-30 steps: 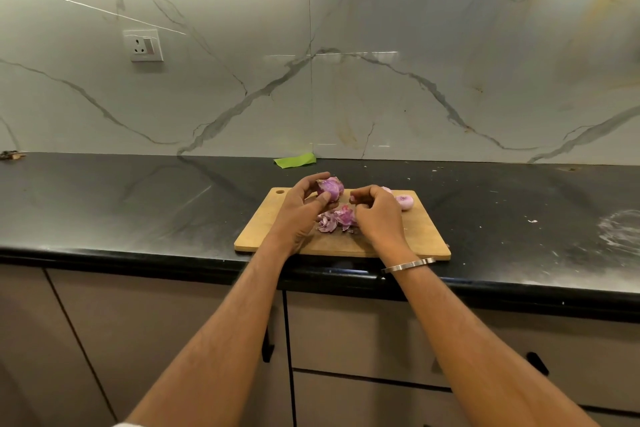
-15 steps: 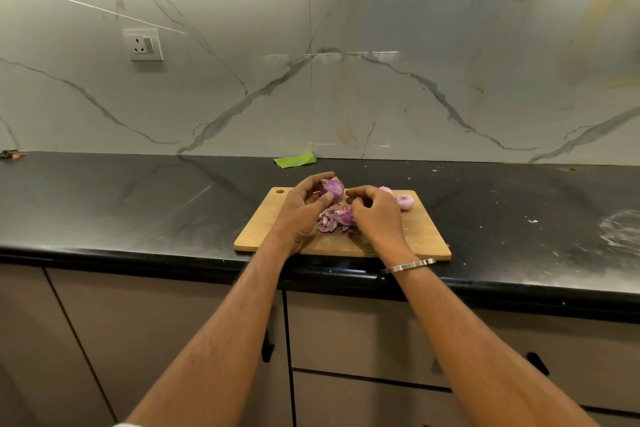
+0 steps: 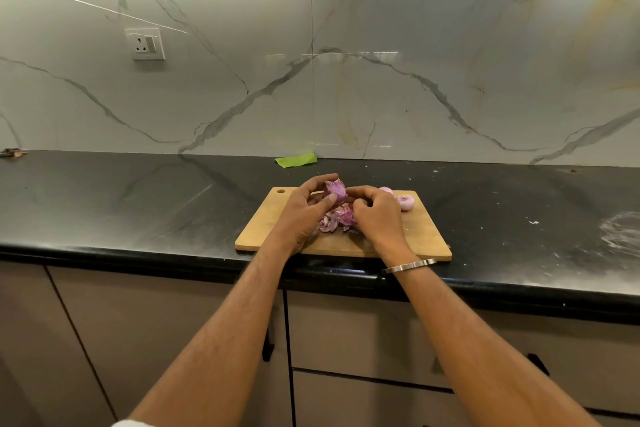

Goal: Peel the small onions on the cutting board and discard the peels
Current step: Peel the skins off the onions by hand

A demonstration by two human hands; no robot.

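A wooden cutting board (image 3: 426,236) lies on the black counter near its front edge. Above the board my left hand (image 3: 299,215) grips a small purple onion (image 3: 335,191) with thumb and fingers. My right hand (image 3: 375,215) is at the onion's right side, its fingers curled against the skin. A heap of purple peels (image 3: 335,220) lies on the board under my hands. Two peeled pale onions (image 3: 405,202) sit at the board's far right; the one behind (image 3: 385,190) is partly hidden by my right hand.
A green scrap (image 3: 296,160) lies at the back of the black counter (image 3: 138,204) by the marble wall. White smears mark the counter at the right (image 3: 620,232). A wall socket (image 3: 145,44) is up on the left. Cabinet fronts are below the counter edge.
My right hand has moved up from the peel heap to the onion held in my left hand. The left hand has tilted the onion slightly.
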